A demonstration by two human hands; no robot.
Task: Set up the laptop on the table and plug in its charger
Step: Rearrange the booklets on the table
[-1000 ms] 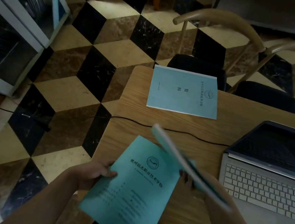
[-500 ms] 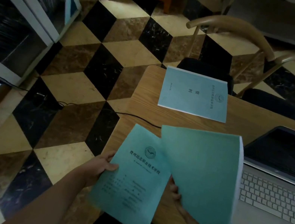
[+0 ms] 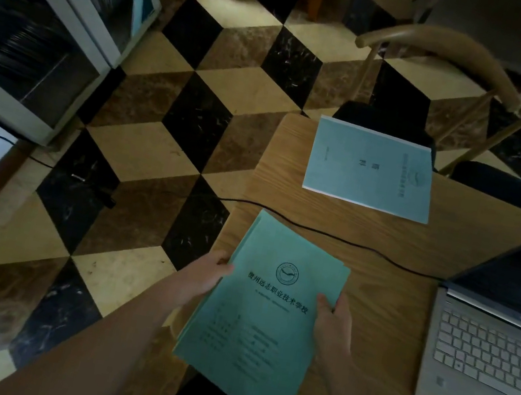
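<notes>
1. The left hand [image 3: 203,279] is gripping the left edge of a stack of green booklets [image 3: 261,315], with the thumb lying on the top cover and the other fingers hidden under the stack.
2. The right hand [image 3: 330,324] is holding the right edge of the same stack, its thumb pressing on the cover; the remaining fingers are not visible.
3. The stack is hanging partly over the near left corner of the wooden table [image 3: 385,289], and a second cover is showing just under the top one at the upper edge.
4. The laptop [image 3: 491,342] is standing open on the table at the right, well apart from both hands, with the dark screen tilted back and the silver keyboard facing the person.
5. A black charger cable [image 3: 348,242] is running from the laptop's left rear corner across the table, passing just beyond the top of the stack, then going down over the left edge to the tiled floor [image 3: 141,155].
6. Another light blue booklet [image 3: 370,169] is lying flat at the far side of the table, beyond the cable.
7. Two wooden chairs [image 3: 451,53] are standing behind the table, and a grey cabinet [image 3: 82,37] is standing at the left on the floor.
</notes>
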